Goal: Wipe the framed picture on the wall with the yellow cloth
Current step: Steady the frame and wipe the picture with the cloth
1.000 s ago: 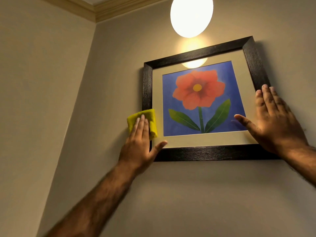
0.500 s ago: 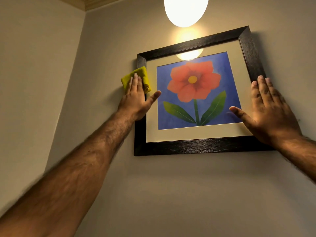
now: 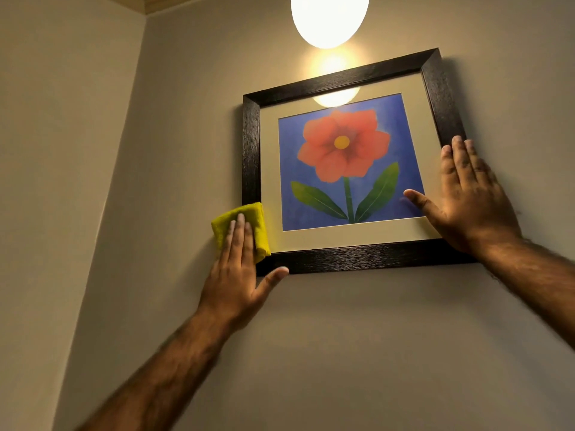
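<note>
Beige walls meet in a corner at my left, and a glowing round lamp hangs at the top of my view, throwing a bright patch onto the wall just under it. On that wall hangs the framed picture: a dark wooden frame, a pale mount, and a print of a red flower with a yellow centre and two green leaves on blue. From my low angle it looks tilted, its right side higher, and the lamp's reflection sits on the glass near the top edge.

I see my left hand flat against the lower left corner of the frame, fingers stretched upward and thumb spread out along the bottom rail. Under those fingers is the yellow cloth, folded into a small pad and pressed onto the frame's left rail where it meets the bottom corner; part of the cloth overhangs onto the bare wall. The hand is not curled round the cloth, it pins it with an open palm.

My right hand lies open on the frame's lower right side, fingers pointing up along the right rail and thumb reaching in over the mount toward the print's corner. It seems to be pressing on the frame, though I cannot tell how firmly. It grips nothing.
</note>
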